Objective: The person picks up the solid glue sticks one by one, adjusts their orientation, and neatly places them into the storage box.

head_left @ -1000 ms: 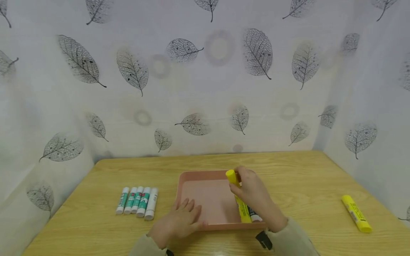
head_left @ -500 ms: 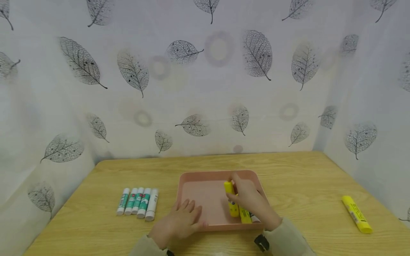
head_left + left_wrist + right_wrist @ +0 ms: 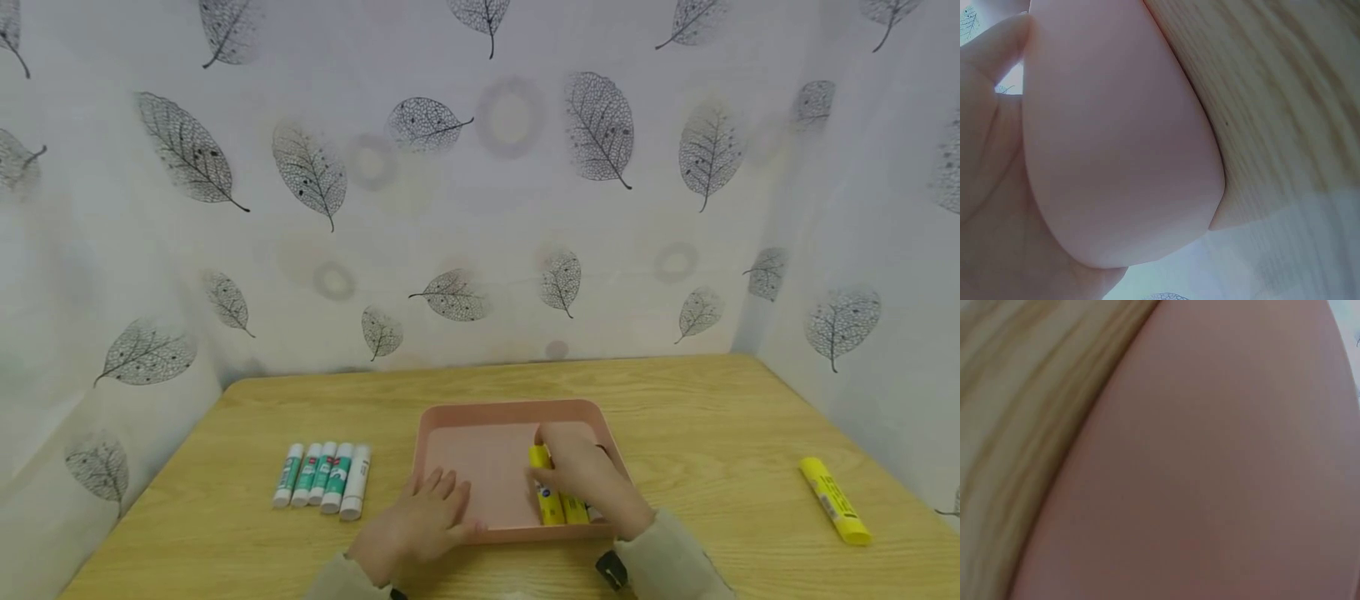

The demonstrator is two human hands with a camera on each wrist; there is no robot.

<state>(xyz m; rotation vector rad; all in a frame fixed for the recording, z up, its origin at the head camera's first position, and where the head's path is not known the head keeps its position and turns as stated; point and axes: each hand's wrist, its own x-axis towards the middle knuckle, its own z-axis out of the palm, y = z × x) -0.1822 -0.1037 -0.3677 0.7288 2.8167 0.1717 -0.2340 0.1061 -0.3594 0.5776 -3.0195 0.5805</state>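
Note:
A shallow pink tray (image 3: 480,412) sits on the wooden table. My right hand (image 3: 588,475) is over its right part and holds a yellow glue stick (image 3: 547,500) between thumb and fingers, the stick's lower end by the front wall. Beside it lies a second yellow glue stick (image 3: 575,510), partly under the hand. A white-ended stick (image 3: 595,515) barely shows at the right. My left hand (image 3: 420,517) rests over the front left corner with fingers spread; in the left wrist view its palm is against the tray's outer wall (image 3: 1116,125). Only tray wall (image 3: 1210,456) and table show in the right wrist view.
Left of the tray, several white-and-green glue sticks (image 3: 322,475) lie in a row, with a mostly white one (image 3: 356,483) at its right end. Another yellow glue stick (image 3: 834,500) lies near the table's right edge. A leaf-print curtain (image 3: 510,208) hangs behind the table.
My right hand has lowered the yellow glue stick into the tray, left of the other yellow one, which was visible beneath it before. The left hand has stayed on the corner.

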